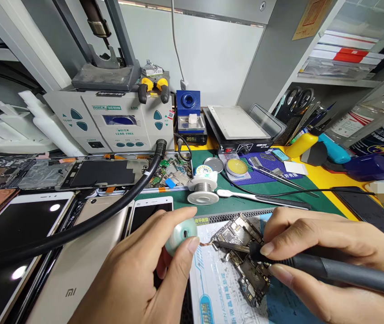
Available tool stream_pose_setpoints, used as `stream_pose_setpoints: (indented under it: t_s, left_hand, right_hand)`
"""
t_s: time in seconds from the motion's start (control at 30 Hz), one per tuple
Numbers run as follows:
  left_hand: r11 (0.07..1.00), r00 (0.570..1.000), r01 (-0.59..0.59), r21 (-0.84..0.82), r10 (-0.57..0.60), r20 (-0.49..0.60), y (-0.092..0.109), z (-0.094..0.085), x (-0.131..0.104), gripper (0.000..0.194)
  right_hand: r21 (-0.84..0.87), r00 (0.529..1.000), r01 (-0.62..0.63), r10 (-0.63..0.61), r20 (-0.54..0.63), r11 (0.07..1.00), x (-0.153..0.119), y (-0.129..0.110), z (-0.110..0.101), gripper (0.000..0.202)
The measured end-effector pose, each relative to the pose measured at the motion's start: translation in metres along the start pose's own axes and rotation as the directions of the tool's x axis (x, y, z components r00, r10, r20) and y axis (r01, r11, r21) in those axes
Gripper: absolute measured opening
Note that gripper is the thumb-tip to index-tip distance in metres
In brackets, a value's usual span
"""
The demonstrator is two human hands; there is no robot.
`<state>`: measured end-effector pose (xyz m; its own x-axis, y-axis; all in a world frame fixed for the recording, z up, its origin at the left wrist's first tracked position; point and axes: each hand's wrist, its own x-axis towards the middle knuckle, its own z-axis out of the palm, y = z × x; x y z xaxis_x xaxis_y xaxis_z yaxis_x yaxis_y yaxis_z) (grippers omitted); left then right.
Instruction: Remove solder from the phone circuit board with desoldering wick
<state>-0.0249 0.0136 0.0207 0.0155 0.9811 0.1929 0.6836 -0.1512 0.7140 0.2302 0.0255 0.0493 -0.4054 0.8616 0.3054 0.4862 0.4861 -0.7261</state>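
Observation:
My left hand [151, 265] grips a pale green spool of desoldering braid [181, 235] between thumb and fingers. A short copper strand runs from the spool to the edge of a phone circuit board [246, 258]. In my right hand [323, 252] is a soldering iron [313, 266] with a dark handle, held like a pen. Its tip meets the strand's end at the board's left side, as far as I can see. The board lies on a white and blue printed sheet [208, 288]; my right fingers hover over its right part.
A hot air station [117, 121] stands at the back left, its black hose [110, 216] crossing over several phones. Behind the board are a solder wire spool [202, 188], a brush [262, 198], flux tin [237, 167] and tweezers [276, 175]. A heating plate [239, 123] stands farther back.

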Motion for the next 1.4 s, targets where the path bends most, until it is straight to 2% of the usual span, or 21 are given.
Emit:
stream_pose_setpoints:
  t_s: [0.23, 0.57, 0.73, 0.93, 1.4]
  left_hand:
    - [0.991, 0.992, -0.119, 0.062, 0.121, -0.038, -0.004, -0.001, 0.002, 0.019]
    - [0.986, 0.987, -0.150, 0.071, 0.154, -0.047, -0.003, -0.002, 0.001, 0.018]
    - [0.979, 0.983, -0.174, 0.105, 0.179, -0.040, -0.003, -0.002, 0.000, 0.015]
    - [0.980, 0.984, -0.150, 0.134, 0.160, -0.073, -0.002, -0.001, 0.000, 0.014]
    - [0.982, 0.977, -0.185, 0.046, 0.189, -0.099, -0.003, 0.002, 0.000, 0.016]
  right_hand:
    - [-0.019, 0.998, 0.068, -0.068, 0.010, 0.997, 0.005, -0.007, 0.000, 0.027]
    - [-0.030, 0.994, 0.079, -0.076, 0.083, 0.996, -0.001, 0.000, -0.002, 0.028]
    - [-0.038, 0.995, 0.080, -0.078, 0.055, 0.996, -0.001, 0.000, -0.002, 0.030]
    - [-0.057, 0.995, 0.097, -0.096, 0.028, 0.994, -0.002, -0.002, -0.001, 0.031]
    - [-0.071, 0.995, 0.098, -0.097, 0.014, 0.993, -0.001, -0.002, -0.001, 0.034]
